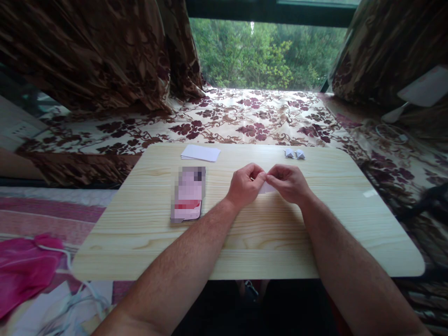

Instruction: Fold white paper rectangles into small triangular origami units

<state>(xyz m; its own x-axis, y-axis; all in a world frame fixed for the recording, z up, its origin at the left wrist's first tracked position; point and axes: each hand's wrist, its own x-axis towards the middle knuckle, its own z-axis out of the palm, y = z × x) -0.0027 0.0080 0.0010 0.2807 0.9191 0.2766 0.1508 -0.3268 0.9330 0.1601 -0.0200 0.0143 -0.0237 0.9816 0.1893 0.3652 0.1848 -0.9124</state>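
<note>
Above the middle of the wooden table (266, 247), my left hand (246, 183) and my right hand (289, 183) meet at the fingertips. Both are closed in a pinch on a small piece of white paper (266, 188), most of it hidden behind the fingers. Two small folded white paper pieces (294, 154) stand side by side beyond my right hand. Farther left lies a stack of white paper sheets (200, 152) near the table's back edge. A phone (188, 193), its screen blurred out, rests left of my left hand.
A flower-patterned cloth (255, 116) covers the window ledge behind the table. Curtains (122, 51) hang at both sides. A white lamp-like object (423, 86) stands at the right. Pink cloth (28, 270) and white cables (87, 284) lie at the lower left.
</note>
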